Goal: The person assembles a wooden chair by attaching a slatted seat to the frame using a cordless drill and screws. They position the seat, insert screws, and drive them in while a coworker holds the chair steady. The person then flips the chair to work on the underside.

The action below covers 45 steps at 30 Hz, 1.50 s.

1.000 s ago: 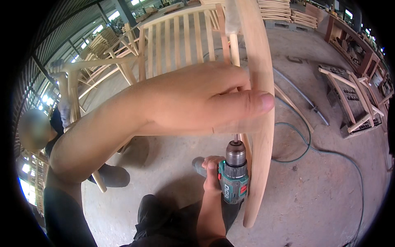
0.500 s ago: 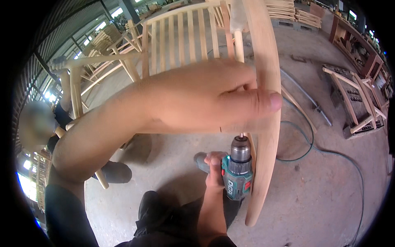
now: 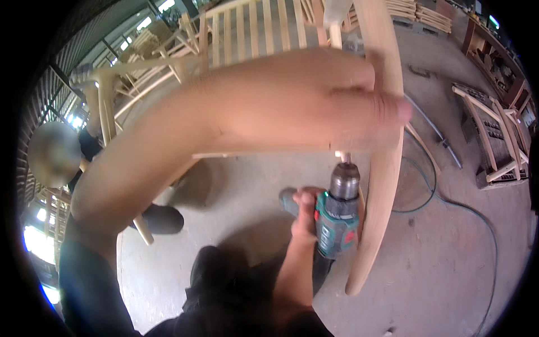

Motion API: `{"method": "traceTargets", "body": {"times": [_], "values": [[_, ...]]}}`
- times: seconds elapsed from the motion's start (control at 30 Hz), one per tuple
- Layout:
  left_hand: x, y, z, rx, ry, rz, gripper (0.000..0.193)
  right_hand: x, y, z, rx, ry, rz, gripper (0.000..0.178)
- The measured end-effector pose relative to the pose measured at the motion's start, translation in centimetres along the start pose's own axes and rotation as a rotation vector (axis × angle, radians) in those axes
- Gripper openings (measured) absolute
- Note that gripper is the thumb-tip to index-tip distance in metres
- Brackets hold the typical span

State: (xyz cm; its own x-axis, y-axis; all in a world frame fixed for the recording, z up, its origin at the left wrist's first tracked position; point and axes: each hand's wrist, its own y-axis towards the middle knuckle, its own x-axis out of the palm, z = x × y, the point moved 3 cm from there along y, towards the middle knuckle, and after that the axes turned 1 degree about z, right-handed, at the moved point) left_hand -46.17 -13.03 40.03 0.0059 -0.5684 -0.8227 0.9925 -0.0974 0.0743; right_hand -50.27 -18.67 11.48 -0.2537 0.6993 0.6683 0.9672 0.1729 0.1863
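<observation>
My left arm reaches across the slatted wooden bench, and my left hand lies over its curved arm piece. The thumb crosses the top of the wood; the fingers curl down on the near side, partly hidden and slightly blurred. My right hand grips a green and black cordless drill by its handle. The drill lies alongside the curved piece, its metal chuck pointing away from me. A short bit meets the underside of a rail just below my left hand; the exact contact is hard to see.
At the left, another person is beside the bench's far end, one hand on the frame. A green hose curls over the floor at right. A crate with wooden frames stands farther right, and stacked wooden parts lie at the back.
The view has shifted, so the bench and drill appear higher and farther right. My left hand and the drill keep nearly the same place on the wood.
</observation>
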Motion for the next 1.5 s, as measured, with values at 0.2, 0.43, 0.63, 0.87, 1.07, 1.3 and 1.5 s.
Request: {"method": "traceTargets", "body": {"times": [0.2, 0.43, 0.63, 0.87, 1.07, 1.3, 1.5], "values": [[-1.2, 0.6, -0.1, -0.117, 0.1, -0.085, 0.054, -2.3, 1.9, 0.1, -0.171, -0.242, -0.013, 0.019], [-3.8, 1.2, -0.5, 0.012, 0.368, 0.152, 0.081, -0.3, -1.6, 2.2, -0.191, -0.05, 0.083, 0.028], [-6.9, -4.8, 0.6, 0.254, 0.706, 0.639, 0.035, 6.7, -7.9, -1.0, -0.152, -0.014, -0.12, 0.016], [-2.3, -22.6, -7.7, 0.292, -0.164, 1.133, 0.043, 6.6, -10.0, -0.5, -0.053, -0.079, -0.446, 0.024], [1.8, -35.0, -12.7, -0.037, -1.285, 1.262, 0.014, 10.3, -15.6, -0.1, -0.068, -0.382, -0.78, 0.015], [2.2, -43.1, -13.5, -0.009, -1.33, 1.285, 0.016, 13.4, -21.1, 0.4, 0.161, -0.552, -1.034, 0.018], [2.1, -47.0, -13.6, -0.072, -1.14, 1.192, 0.037, 13.7, -22.7, 0.3, 0.329, -0.544, -1.116, 0.025]]}}
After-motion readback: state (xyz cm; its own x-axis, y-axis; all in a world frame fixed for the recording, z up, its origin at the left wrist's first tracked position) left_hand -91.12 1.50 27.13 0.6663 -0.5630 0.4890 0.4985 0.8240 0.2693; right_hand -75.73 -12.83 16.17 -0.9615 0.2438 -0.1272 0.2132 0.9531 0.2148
